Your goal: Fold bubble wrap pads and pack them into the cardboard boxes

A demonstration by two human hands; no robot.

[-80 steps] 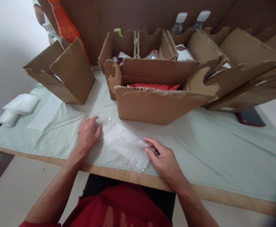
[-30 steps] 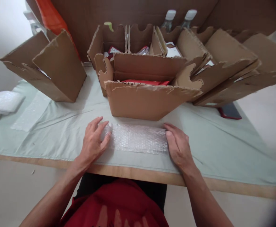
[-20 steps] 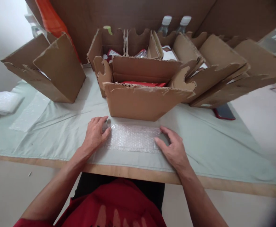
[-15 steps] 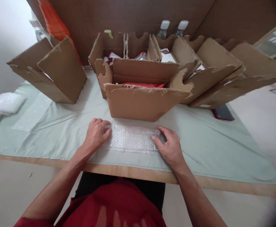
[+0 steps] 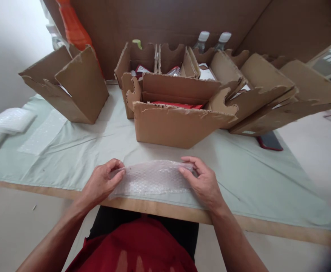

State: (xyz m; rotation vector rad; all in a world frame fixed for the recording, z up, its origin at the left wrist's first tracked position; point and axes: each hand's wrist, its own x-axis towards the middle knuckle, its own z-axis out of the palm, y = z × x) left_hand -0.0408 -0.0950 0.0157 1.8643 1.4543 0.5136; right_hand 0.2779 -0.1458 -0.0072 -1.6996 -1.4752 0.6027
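Note:
A strip of clear bubble wrap [image 5: 154,179] stretches between my hands near the table's front edge. My left hand [image 5: 104,181] pinches its left end between thumb and fingers. At the other end, my right hand [image 5: 202,179] grips the upper right corner, thumb in front and fingers behind. The strip's upper edge is lifted and bowed, while its lower edge lies close to the cloth. Just beyond it stands an open cardboard box [image 5: 179,126] with something flat and red [image 5: 179,104] inside.
More open cardboard boxes [image 5: 77,87] stand left and behind. Folded bubble wrap [image 5: 11,121] and a flat sheet of it [image 5: 43,132] lie on the left. A dark flat object with a red edge [image 5: 270,141] is at the right. Two capped bottles [image 5: 202,39] and an orange object [image 5: 74,26] stand at the back.
Both hands have drawn the bubble wrap toward me, and its upper edge has risen off the cloth. My left hand has moved left and nearer, closing on the strip's end.

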